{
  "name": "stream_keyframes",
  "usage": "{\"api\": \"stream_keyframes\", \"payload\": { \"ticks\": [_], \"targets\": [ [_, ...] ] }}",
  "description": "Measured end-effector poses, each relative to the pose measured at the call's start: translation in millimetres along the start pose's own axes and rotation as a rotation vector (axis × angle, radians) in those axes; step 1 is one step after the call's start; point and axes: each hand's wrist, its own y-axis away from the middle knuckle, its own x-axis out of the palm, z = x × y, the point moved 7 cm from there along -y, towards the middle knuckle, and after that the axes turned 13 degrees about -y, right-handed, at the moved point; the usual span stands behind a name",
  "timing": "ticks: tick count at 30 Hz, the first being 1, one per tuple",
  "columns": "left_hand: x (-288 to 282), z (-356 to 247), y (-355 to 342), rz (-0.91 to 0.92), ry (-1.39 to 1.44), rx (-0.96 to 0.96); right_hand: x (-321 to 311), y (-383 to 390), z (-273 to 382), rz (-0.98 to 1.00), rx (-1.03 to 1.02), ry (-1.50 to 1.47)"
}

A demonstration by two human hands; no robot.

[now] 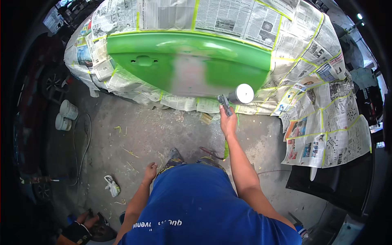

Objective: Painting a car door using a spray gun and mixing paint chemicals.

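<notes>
Head, centre: right hand [228,121] clamped on spray gun [237,97]
Left hand [150,171]: closure unclear
Green panel [234,72]: likely being sprayed
Next pass: even

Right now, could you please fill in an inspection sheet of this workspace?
Surface: grey concrete floor with yellowish strips.
Job's things: dark grey spray gun with round white-topped cup; curved green car panel with pale patch.
Clutter: two white plastic buckets, crumpled white plastic bag.
Hands: right hand grips the gun; left hand loosely curled, nothing seen in it.
Cables: grey hose at left; reddish hose near centre.
Surroundings: taped newspaper sheets around the green panel; black panel at right.
</notes>
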Motion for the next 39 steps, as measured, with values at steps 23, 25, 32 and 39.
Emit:
{"api": "stream_keyframes", "payload": {
  "ticks": [23,25,32,39],
  "targets": [
    [-135.1,114.1,-109.7,0.019,0.044,-0.037,40.9,36.9,68.4,-0.27,-0.062,-0.127],
    [-134.1,114.8,-116.9,0.043,0.074,-0.053,25.1,38.2,72.1,-0.352,-0.053,-0.093],
    [-121.6,110.2,-116.6,0.068,-0.189,0.127,-7.4,43.6,71.1,-0.481,-0.062,0.016],
    [-139.3,114.0,-143.3,0.066,-0.259,0.182,54.1,45.9,89.4,-0.267,-0.011,-0.056]
  ]
}}
